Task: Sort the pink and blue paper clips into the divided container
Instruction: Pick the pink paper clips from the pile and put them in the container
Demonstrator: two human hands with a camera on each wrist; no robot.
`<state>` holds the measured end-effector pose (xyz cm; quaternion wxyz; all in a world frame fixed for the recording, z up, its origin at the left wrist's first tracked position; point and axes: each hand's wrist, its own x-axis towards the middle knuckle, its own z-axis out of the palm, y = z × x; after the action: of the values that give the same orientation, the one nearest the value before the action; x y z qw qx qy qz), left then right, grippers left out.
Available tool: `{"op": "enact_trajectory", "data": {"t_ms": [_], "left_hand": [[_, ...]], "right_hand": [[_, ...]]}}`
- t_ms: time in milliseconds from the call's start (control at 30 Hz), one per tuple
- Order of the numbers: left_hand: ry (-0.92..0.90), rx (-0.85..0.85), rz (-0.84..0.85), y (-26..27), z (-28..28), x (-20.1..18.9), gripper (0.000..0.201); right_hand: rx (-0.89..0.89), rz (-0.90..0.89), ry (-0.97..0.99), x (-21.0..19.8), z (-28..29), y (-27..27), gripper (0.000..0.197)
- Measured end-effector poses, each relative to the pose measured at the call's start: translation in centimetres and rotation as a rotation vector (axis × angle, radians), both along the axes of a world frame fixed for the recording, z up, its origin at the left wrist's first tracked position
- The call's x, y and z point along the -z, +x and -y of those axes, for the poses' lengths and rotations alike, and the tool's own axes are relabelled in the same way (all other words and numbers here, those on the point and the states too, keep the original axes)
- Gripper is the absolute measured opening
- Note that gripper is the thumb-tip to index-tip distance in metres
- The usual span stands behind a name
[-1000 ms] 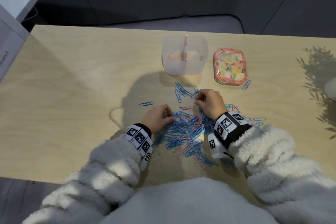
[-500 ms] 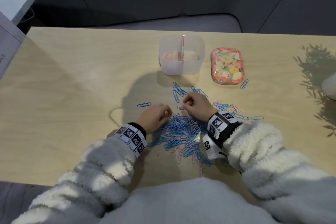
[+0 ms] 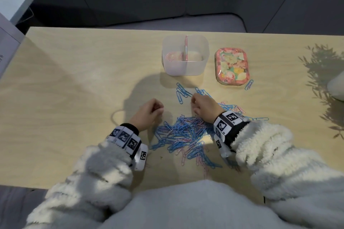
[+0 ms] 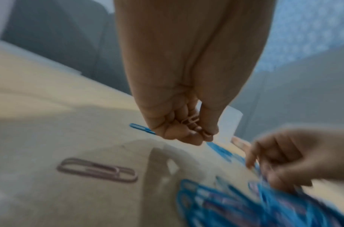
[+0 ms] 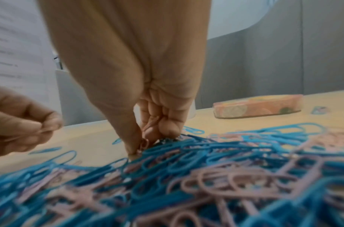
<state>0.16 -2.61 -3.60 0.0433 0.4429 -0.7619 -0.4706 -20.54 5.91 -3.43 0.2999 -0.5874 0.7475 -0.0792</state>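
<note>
Best pinched singly at a loop: pink paper clips (image 4: 192, 122) light, springy, tangle-prone. Left hand (image 3: 147, 113) and right hand (image 3: 203, 106) each curled, gripping some.

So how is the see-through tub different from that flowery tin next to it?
The translucent tub is tall, open-topped and split by a pink divider; the flowery tin is low, opaque and patterned. Pink clips show in the tub's left half; what the tin holds cannot be seen. Both are rounded rectangles standing on the wooden table, beyond the clip pile.
</note>
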Motion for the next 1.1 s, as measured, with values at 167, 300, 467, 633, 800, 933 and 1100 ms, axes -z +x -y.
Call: {"op": "enact_trajectory", "data": {"t_ms": [167,300,467,633,800,933,1100], "left_hand": [[0.590,-0.460,-0.325,2.4,1.0,-0.9,0.025],[0.443,-0.466,-0.238,5.6,1.0,-0.5,0.028],[-0.101,-0.148,0.149,7.6,-0.8,1.0,0.012],[-0.229,-0.073,0.146,7.1,-1.6,1.7,0.011],[-0.302,0.012,0.210,6.5,-2.3,1.8,0.016],[-0.291,-0.027,0.199,7.0,-2.9,1.7,0.015],[0.005,-0.251,-0.005,8.1,-2.8,1.0,0.004]], "right_hand": [[0.154,0.132,-0.093,-0.5,0.3,-0.8,0.018],[0.293,0.389,-0.086,-1.1,0.4,0.9,0.015],[-0.085,0.068,-0.022,-0.4,-0.1,6.0,0.023],[-0.183,-0.038,-0.001,0.2,0.5,8.0,0.027],[0.027,0.007,-0.003,-0.4,1.4,5.4,0.014],[0.072,-0.115,-0.138,-1.2,1.2,4.8,0.023],[-0.099,-0.114,-0.139,-0.9,0.4,7.7,0.022]]}}
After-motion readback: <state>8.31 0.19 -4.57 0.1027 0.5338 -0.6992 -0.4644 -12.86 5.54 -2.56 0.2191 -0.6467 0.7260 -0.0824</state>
